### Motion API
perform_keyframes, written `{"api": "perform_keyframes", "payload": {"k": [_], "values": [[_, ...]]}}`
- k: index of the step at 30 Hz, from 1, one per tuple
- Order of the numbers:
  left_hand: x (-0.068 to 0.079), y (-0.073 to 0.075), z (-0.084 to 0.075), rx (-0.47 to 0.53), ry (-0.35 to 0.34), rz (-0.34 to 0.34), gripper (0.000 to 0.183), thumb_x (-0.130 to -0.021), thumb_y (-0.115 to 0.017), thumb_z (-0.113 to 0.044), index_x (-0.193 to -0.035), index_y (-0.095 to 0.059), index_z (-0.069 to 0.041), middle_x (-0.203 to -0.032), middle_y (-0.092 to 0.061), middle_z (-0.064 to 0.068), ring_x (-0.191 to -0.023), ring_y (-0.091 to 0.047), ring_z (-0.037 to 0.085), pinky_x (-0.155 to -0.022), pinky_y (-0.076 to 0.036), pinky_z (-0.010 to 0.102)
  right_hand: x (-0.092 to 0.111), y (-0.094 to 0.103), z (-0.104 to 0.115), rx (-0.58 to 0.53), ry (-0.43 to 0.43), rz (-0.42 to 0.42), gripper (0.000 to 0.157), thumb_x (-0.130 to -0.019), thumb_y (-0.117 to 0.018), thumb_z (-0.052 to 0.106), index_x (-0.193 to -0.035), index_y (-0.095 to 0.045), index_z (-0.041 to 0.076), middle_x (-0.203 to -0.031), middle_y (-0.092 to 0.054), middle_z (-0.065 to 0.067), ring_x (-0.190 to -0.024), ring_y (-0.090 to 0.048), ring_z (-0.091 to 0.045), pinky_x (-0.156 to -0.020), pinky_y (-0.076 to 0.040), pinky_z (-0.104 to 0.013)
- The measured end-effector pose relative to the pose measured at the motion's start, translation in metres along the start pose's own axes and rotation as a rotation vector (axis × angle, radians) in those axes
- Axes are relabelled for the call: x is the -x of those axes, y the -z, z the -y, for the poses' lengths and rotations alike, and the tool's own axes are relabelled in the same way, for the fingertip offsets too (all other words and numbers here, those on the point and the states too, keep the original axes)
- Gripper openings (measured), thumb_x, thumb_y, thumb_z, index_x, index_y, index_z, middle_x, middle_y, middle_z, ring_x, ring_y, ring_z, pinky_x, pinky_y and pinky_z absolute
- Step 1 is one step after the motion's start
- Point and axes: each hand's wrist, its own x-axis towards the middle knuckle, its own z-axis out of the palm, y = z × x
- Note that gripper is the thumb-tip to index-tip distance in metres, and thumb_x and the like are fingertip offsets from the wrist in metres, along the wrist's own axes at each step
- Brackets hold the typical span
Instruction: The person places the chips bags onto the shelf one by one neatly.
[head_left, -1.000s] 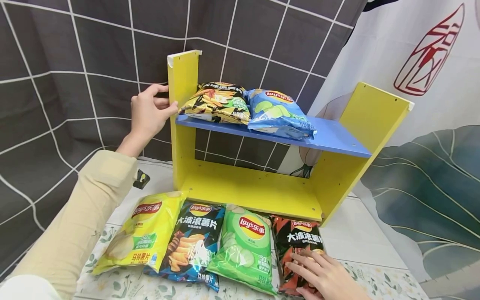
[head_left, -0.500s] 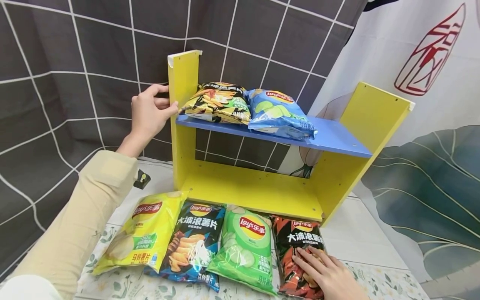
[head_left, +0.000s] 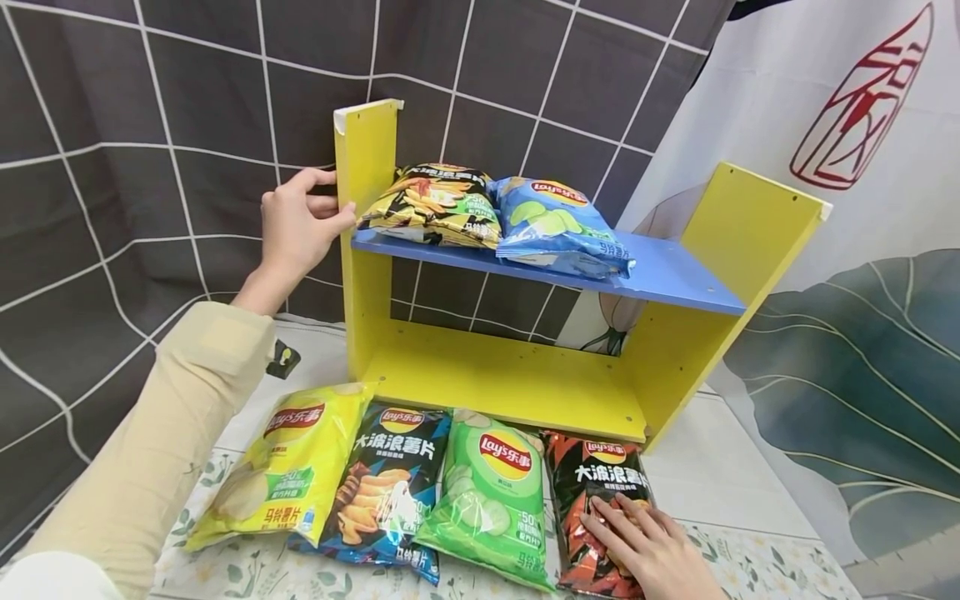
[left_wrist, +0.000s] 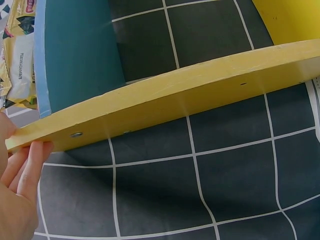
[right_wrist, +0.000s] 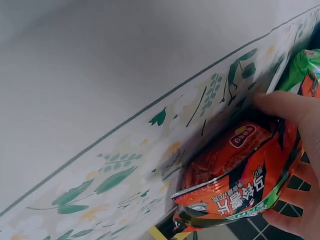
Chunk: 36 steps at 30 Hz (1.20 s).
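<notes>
My left hand [head_left: 303,221] pinches the left upright panel [head_left: 366,158] of a yellow shelf unit; in the left wrist view the panel's edge [left_wrist: 165,82] runs between thumb and fingers. My right hand [head_left: 645,542] lies with extended fingers on a black and red chip bag [head_left: 600,471], the rightmost of a row on the table. From the right wrist, the red bag's lower end [right_wrist: 225,185] shows, the thumb on one side and the fingers on the other. A green bag [head_left: 491,492] lies just left of it, then a dark blue bag [head_left: 390,475] and a yellow bag [head_left: 288,458].
A black and yellow bag [head_left: 438,208] and a light blue bag [head_left: 558,225] sit side by side on the blue shelf board [head_left: 675,271]. The yellow bottom board [head_left: 510,379] is behind the row. A small black object [head_left: 283,358] lies left of the unit.
The right hand's fingers have shifted slightly on the black and red bag, and its thumb has gone out of sight in the head view. The left hand stays on the panel.
</notes>
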Motion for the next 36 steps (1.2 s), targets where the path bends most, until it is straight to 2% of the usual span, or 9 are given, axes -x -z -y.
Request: {"api": "perform_keyframes", "payload": {"k": [4, 7, 13, 16, 18, 20, 28, 31, 36], "values": [[0.0, 0.0, 0.0, -0.002, 0.002, 0.004, 0.038, -0.085, -0.068, -0.012, -0.121, -0.062, -0.002, -0.111, -0.069, 0.019, -0.1, -0.069, 0.027, -0.087, -0.056, 0.032, 0.0, 0.001, -0.001, 0.016, 0.023, -0.015, 0.088, -0.071, -0.043, 0.085, -0.14, -0.045, 0.029, -0.131, -0.061, 0.004, -0.113, -0.057, -0.019, -0.073, -0.054, -0.041], [0.001, 0.0, 0.0, -0.003, 0.004, 0.007, 0.038, -0.085, -0.068, -0.012, -0.121, -0.062, -0.002, -0.111, -0.069, 0.019, -0.1, -0.069, 0.027, -0.087, -0.056, 0.032, 0.0, 0.002, -0.004, 0.034, 0.045, -0.029, 0.091, -0.068, -0.058, 0.078, -0.144, -0.04, 0.031, -0.13, -0.061, 0.004, -0.115, -0.052, -0.019, -0.073, -0.054, -0.041], [0.0, 0.0, 0.0, -0.001, 0.006, 0.012, 0.039, -0.085, -0.068, -0.012, -0.122, -0.062, -0.002, -0.112, -0.069, 0.019, -0.1, -0.069, 0.027, -0.088, -0.056, 0.034, -0.002, 0.005, -0.009, 0.046, 0.064, -0.067, 0.109, -0.05, -0.082, 0.049, -0.147, -0.037, 0.029, -0.128, -0.062, 0.002, -0.15, -0.01, -0.01, -0.09, -0.05, -0.035], [0.0, 0.0, 0.001, -0.003, 0.007, 0.012, 0.039, -0.085, -0.068, -0.012, -0.122, -0.062, -0.002, -0.112, -0.069, 0.019, -0.101, -0.069, 0.027, -0.088, -0.055, 0.035, -0.003, 0.01, -0.011, 0.028, 0.053, -0.077, 0.103, -0.048, -0.084, 0.039, -0.143, -0.044, 0.027, -0.127, -0.064, 0.003, -0.143, -0.034, -0.016, -0.091, -0.051, -0.033], [0.0, 0.0, 0.001, -0.003, 0.009, 0.013, 0.039, -0.085, -0.068, -0.013, -0.122, -0.062, -0.003, -0.112, -0.069, 0.019, -0.101, -0.069, 0.027, -0.089, -0.055, 0.036, -0.005, 0.013, -0.012, 0.006, 0.047, -0.08, 0.095, -0.05, -0.084, 0.034, -0.139, -0.05, 0.026, -0.126, -0.065, 0.002, -0.124, -0.056, -0.022, -0.075, -0.058, -0.04], [0.0, 0.0, 0.001, -0.005, 0.009, 0.013, 0.039, -0.085, -0.068, -0.013, -0.123, -0.062, -0.003, -0.111, -0.069, 0.019, -0.101, -0.069, 0.027, -0.089, -0.055, 0.036, -0.007, 0.017, -0.013, -0.017, 0.041, -0.075, 0.09, -0.051, -0.084, 0.029, -0.136, -0.054, 0.026, -0.126, -0.066, 0.002, -0.105, -0.066, -0.025, -0.074, -0.059, -0.041], [0.0, 0.001, 0.0, -0.011, 0.005, 0.009, 0.039, -0.085, -0.068, -0.013, -0.122, -0.062, -0.003, -0.111, -0.07, 0.019, -0.1, -0.069, 0.027, -0.088, -0.055, 0.035, -0.011, 0.025, -0.016, -0.03, -0.001, -0.118, 0.081, -0.046, -0.077, 0.012, -0.125, -0.064, 0.023, -0.121, -0.068, -0.002, -0.101, -0.068, -0.028, -0.069, -0.06, -0.039], [0.0, 0.001, 0.0, -0.01, 0.005, 0.011, 0.04, -0.085, -0.068, -0.013, -0.122, -0.062, -0.003, -0.112, -0.069, 0.019, -0.101, -0.069, 0.028, -0.089, -0.055, 0.036, -0.011, 0.027, -0.019, -0.04, -0.015, -0.124, 0.074, -0.054, -0.072, 0.008, -0.126, -0.064, 0.022, -0.122, -0.068, -0.004, -0.103, -0.067, -0.03, -0.062, -0.059, -0.034], [0.0, 0.001, 0.0, -0.01, 0.003, 0.009, 0.039, -0.085, -0.068, -0.012, -0.122, -0.062, -0.002, -0.111, -0.069, 0.019, -0.101, -0.069, 0.028, -0.089, -0.055, 0.036, -0.01, 0.032, -0.023, -0.068, -0.062, -0.103, 0.076, -0.055, -0.078, 0.004, -0.127, -0.063, 0.02, -0.122, -0.067, -0.005, -0.105, -0.066, -0.031, -0.048, -0.049, -0.02]]}}
